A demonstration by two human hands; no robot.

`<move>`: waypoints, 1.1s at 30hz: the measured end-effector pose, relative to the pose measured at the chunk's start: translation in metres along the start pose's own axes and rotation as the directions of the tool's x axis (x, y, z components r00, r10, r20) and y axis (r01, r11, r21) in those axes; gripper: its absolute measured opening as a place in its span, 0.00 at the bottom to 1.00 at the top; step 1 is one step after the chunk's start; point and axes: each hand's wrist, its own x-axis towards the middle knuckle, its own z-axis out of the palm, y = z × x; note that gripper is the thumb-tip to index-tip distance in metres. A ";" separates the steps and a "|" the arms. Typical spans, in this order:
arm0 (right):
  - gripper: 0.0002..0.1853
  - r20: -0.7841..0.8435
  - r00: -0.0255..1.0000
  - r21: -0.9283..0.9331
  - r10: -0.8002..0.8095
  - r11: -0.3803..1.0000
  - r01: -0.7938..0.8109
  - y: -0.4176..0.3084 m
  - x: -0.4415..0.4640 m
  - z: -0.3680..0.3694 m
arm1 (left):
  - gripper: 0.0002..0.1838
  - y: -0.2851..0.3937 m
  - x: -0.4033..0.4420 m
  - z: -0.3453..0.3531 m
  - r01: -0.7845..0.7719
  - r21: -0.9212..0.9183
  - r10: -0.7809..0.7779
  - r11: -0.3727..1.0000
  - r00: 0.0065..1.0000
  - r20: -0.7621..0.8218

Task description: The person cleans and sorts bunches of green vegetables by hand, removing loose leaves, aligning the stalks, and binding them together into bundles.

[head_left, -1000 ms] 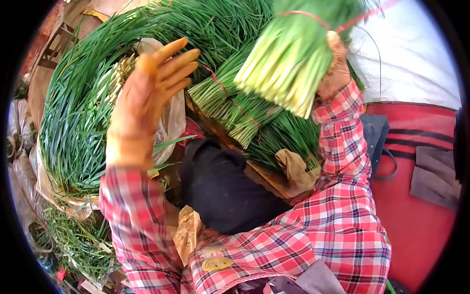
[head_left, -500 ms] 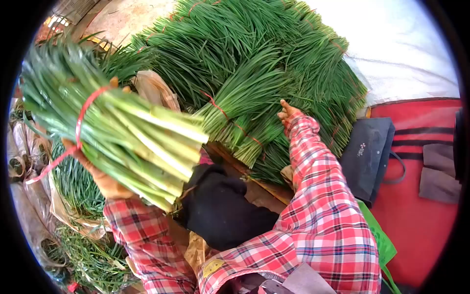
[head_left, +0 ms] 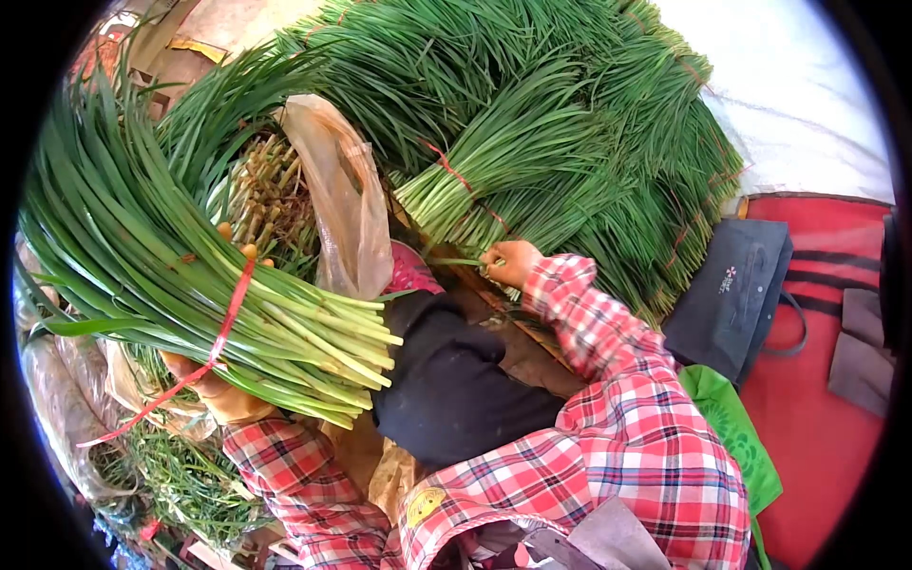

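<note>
My left hand (head_left: 217, 391) is wrapped round a thick bunch of garlic chives (head_left: 313, 332), its fingertips showing over the top. A red tie (head_left: 234, 309) circles that bunch, one loose end trailing to the lower left. The pale cut ends point right and the green leaves spread up and left. At the near edge of a big chive pile (head_left: 570, 171), my right hand (head_left: 513, 264) is closed in a pinch. A thin green chive stalk (head_left: 458, 261) sticks out leftward from its fingers. Just above lies another bunch of chives (head_left: 475, 171) with a red tie.
A plastic bag (head_left: 332, 199) stands beside brownish stems (head_left: 266, 190). Loose greens (head_left: 195, 484) and wrapped plastic lie at lower left. On the right are a dark bag (head_left: 730, 285), a green bag (head_left: 727, 427), a red surface (head_left: 817, 456) and white sheeting (head_left: 798, 104).
My right hand has drawn back down and left from the pile, its pointing finger now folded into a pinch. The held bunch has lowered and tilted, showing more of its leaves.
</note>
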 end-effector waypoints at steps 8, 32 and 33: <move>0.20 -0.149 0.946 -0.280 0.287 0.906 -0.319 0.018 0.061 0.030 | 0.51 0.019 -0.014 0.001 -0.097 0.146 0.097 0.985 0.995 0.004; 0.23 0.272 0.777 0.336 -0.568 0.812 0.477 -0.148 -0.089 -0.083 | 0.24 0.102 -0.107 0.010 0.038 0.396 0.002 0.917 0.995 -0.101; 0.31 0.174 0.765 0.576 -0.620 0.694 0.432 -0.123 -0.085 -0.095 | 0.21 0.092 -0.093 0.011 0.026 0.554 0.115 0.832 0.969 -0.219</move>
